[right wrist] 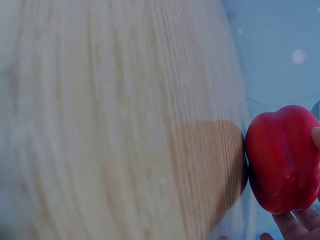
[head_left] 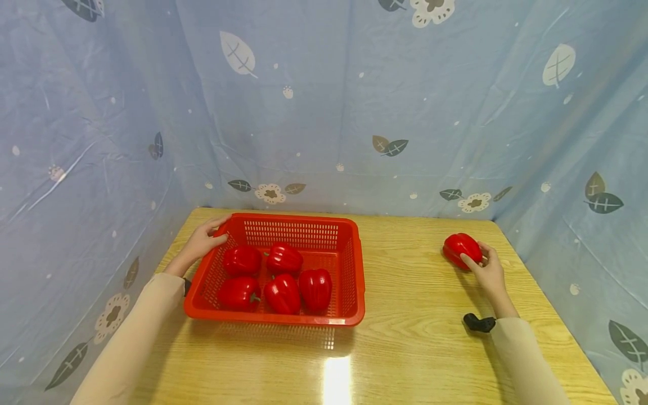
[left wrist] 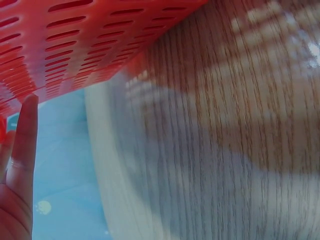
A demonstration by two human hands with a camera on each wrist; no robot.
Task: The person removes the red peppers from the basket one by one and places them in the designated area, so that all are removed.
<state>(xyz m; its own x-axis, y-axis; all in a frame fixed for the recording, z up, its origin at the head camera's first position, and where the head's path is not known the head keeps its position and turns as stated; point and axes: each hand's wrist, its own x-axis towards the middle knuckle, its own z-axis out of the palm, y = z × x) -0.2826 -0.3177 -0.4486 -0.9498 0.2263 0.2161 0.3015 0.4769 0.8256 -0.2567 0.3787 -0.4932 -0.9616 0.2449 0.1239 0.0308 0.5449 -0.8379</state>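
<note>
Pepper (head_left: pixel 461 248) near table's (head_left: pixel 420 337) far-right edge

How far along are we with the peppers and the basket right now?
Five red peppers already lie in the red basket. In hand: the right hand grips the one pepper outside the basket; it sits on the wooden table, well to the basket's right. The left hand holds the basket's far left corner. That one pepper is all that's left out.

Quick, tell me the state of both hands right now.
Left hand: grips the far left corner of the basket.
Right hand: holds a red pepper on the table.
</note>
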